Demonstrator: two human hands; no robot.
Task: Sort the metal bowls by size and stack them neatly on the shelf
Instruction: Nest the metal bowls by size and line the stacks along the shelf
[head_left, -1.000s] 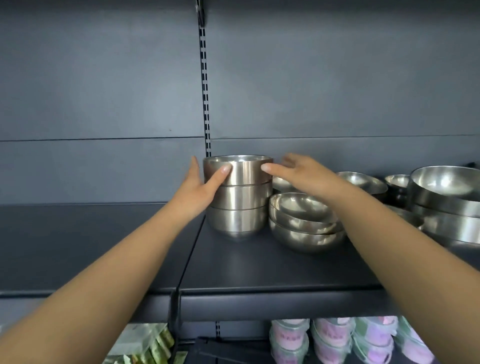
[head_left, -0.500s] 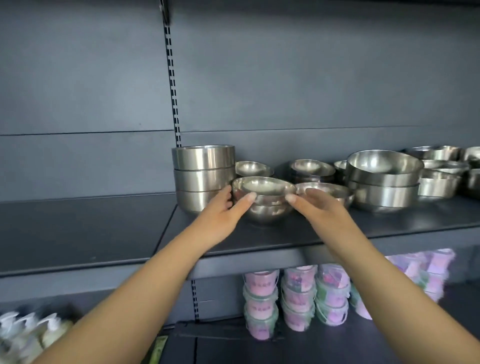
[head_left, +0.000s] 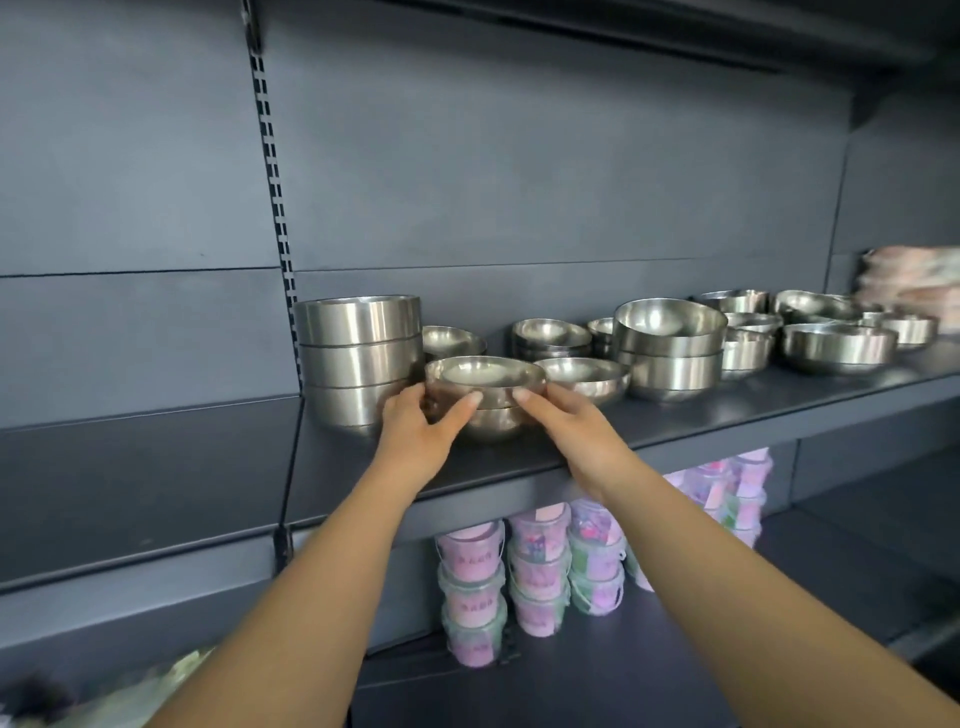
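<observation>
Steel under both hands: the left hand (head_left: 415, 434) and the right hand (head_left: 571, 431) cup the small rounded bowl (head_left: 485, 376) from either side, thumbs pressed to its front wall just under the rim, the other fingers wrapped out of sight round its flanks. Both hands are grasping it. It sits nested in a second rounded bowl (head_left: 491, 423), and that pair rests near the front edge of the dark shelf (head_left: 208, 467).

Just beside the left hand, touching or nearly so, stands the straight-walled stack (head_left: 358, 358) of three cylinder-sided bowls. To the right of the held pair lies a single shallow bowl (head_left: 582, 376), close enough that the right hand's knuckles have little room. Behind and further along the shelf — loose small bowls, a large deep stack (head_left: 670, 338), and more scattered bowls toward the far end — so the sorting looks far from finished.

The risks, as I judge them: polished steel is slippery, and a squeeze on the upper bowl alone could lift it free while the lower one stays or drops off late. Sliding the pair left could knock the tall stack; pulling it forward could tip it off the edge. A low grip catching both rims would be safer.
</observation>
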